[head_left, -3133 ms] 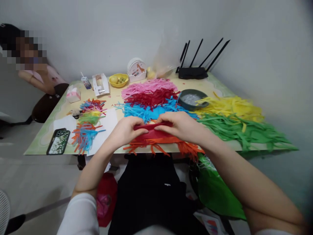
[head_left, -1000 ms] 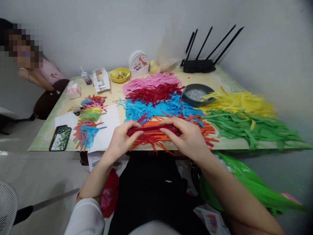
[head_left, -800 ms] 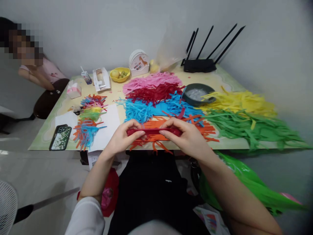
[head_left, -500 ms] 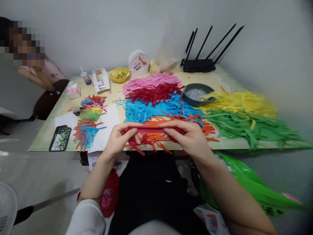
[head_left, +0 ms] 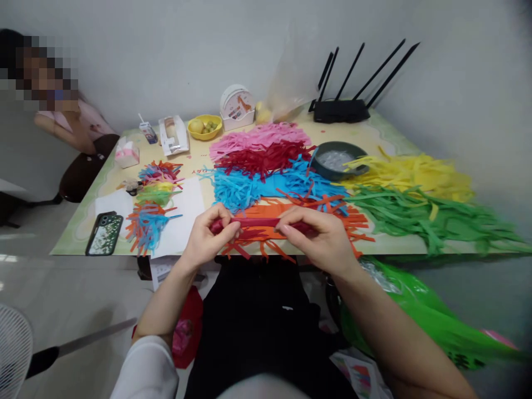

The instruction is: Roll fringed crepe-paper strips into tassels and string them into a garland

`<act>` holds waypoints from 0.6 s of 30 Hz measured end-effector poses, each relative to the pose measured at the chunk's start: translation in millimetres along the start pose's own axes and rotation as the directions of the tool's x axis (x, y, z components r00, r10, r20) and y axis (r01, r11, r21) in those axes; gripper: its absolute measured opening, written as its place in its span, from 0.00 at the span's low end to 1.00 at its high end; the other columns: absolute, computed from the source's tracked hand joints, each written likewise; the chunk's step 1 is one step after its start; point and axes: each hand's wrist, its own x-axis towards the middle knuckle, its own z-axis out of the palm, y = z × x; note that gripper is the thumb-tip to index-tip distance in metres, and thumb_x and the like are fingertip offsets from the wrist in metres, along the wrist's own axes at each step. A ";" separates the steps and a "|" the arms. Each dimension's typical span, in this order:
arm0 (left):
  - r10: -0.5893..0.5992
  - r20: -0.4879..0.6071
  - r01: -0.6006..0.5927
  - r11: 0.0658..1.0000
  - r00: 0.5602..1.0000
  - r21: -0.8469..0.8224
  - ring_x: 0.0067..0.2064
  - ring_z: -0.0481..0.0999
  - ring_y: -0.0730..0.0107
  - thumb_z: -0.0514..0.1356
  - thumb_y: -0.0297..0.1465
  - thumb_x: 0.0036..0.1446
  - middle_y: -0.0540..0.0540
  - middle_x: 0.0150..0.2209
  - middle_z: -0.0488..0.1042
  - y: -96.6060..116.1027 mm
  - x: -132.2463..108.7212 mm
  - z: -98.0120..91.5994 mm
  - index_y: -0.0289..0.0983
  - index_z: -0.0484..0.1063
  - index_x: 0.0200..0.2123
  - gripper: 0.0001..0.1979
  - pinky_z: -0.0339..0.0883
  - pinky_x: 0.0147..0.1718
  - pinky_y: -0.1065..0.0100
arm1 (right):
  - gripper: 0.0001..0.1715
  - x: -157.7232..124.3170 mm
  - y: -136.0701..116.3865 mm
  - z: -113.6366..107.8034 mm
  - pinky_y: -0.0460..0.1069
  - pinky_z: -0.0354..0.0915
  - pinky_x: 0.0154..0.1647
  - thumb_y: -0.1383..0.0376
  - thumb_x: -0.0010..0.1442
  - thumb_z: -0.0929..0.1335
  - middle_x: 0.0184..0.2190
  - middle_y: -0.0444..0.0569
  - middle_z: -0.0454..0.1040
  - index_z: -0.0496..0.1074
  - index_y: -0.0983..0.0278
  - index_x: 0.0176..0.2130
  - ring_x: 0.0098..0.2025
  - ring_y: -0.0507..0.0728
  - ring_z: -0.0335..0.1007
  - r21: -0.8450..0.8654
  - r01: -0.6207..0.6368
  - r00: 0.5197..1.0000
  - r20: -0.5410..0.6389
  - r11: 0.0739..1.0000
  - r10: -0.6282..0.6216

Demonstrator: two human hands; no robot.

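Before us a table (head_left: 66, 238) with a yellow, green-bordered cover stands by a plain pale wall (head_left: 145, 55); a fan (head_left: 14, 352) shows at lower left, and another person (head_left: 87, 124) sits beyond the table's left end. Our left hand (head_left: 208, 235) and right hand (head_left: 322, 238) each pinch the red fringed paper (head_left: 260, 221), gathered narrow and level between them, over orange fringed paper (head_left: 266, 211). Behind lie blue fringe (head_left: 274, 187), dark red fringe (head_left: 266, 158) and pink fringe (head_left: 261, 136). Yellow strips (head_left: 432, 177) overlap a dark bowl (head_left: 358, 151), with green strips (head_left: 453, 216) nearer us. A phone (head_left: 105, 236) and multicoloured tassels (head_left: 145, 227) lie left; a router (head_left: 341, 112) stands at the back.
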 end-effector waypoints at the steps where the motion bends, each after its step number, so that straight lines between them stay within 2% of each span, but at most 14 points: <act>1: 0.017 -0.009 -0.016 0.998 1.000 0.068 0.25 0.71 0.75 0.63 0.37 0.57 0.51 0.24 0.71 1.8 -1.1 -0.2 0.37 0.64 0.29 0.13 0.65 0.26 0.74 | 0.08 -0.6 -0.2 0.5 0.48 0.68 0.31 0.62 0.60 0.68 0.27 0.47 0.77 0.72 0.62 0.29 0.29 0.54 0.73 -0.052 0.005 1.000 -0.024 0.999 -0.006; 3: 0.044 0.004 -0.044 0.984 0.999 0.174 0.28 0.75 0.73 0.62 0.36 0.58 0.49 0.28 0.75 5.9 -2.6 -1.3 0.37 0.69 0.39 0.10 0.67 0.30 0.72 | 0.06 -1.2 0.3 1.5 0.48 0.69 0.32 0.62 0.60 0.69 0.30 0.47 0.78 0.73 0.62 0.33 0.30 0.55 0.74 -0.123 -0.003 0.998 -0.067 0.992 -0.005; 5: 0.068 0.046 -0.078 0.958 0.997 0.276 0.34 0.78 0.68 0.61 0.35 0.59 0.45 0.34 0.79 10.0 -2.2 -2.6 0.37 0.71 0.46 0.13 0.70 0.36 0.70 | 0.09 -1.3 1.4 1.8 0.50 0.71 0.38 0.62 0.61 0.69 0.39 0.49 0.80 0.74 0.61 0.42 0.37 0.57 0.77 -0.182 -0.009 0.997 -0.077 0.983 -0.005; 8: 0.081 0.103 -0.115 0.915 0.991 0.386 0.40 0.79 0.64 0.62 0.35 0.58 0.43 0.40 0.81 13.9 2.3 -3.1 0.37 0.76 0.42 0.10 0.70 0.41 0.68 | 0.12 -1.1 1.8 0.7 0.53 0.71 0.45 0.63 0.63 0.67 0.45 0.50 0.79 0.74 0.59 0.47 0.44 0.59 0.77 -0.250 0.015 1.000 -0.019 0.968 -0.021; 13: -0.044 0.132 0.010 0.969 0.990 0.248 0.31 0.78 0.69 0.62 0.34 0.58 0.45 0.31 0.80 12.6 9.9 -1.5 0.35 0.77 0.34 0.08 0.70 0.31 0.72 | 0.11 0.5 -0.8 -1.3 0.52 0.71 0.40 0.64 0.63 0.67 0.43 0.50 0.80 0.75 0.60 0.45 0.40 0.58 0.77 -0.257 0.030 0.999 0.021 0.966 -0.025; 16: -0.064 0.130 0.039 0.982 0.989 0.187 0.29 0.77 0.71 0.62 0.35 0.58 0.46 0.30 0.80 11.4 8.5 -1.5 0.34 0.75 0.32 0.09 0.69 0.29 0.73 | 0.08 3.9 -1.6 -2.1 0.50 0.70 0.36 0.63 0.62 0.68 0.38 0.49 0.80 0.76 0.61 0.41 0.35 0.57 0.76 -0.241 -0.040 0.997 0.053 0.970 0.054; 18: -0.092 0.127 0.075 0.989 0.988 0.129 0.28 0.77 0.73 0.62 0.36 0.58 0.45 0.30 0.79 11.2 6.3 -1.7 0.34 0.74 0.31 0.10 0.70 0.29 0.73 | 0.07 5.9 -1.5 -1.7 0.49 0.69 0.33 0.61 0.61 0.68 0.33 0.48 0.80 0.75 0.62 0.35 0.33 0.56 0.75 -0.167 -0.104 0.991 0.069 0.980 0.117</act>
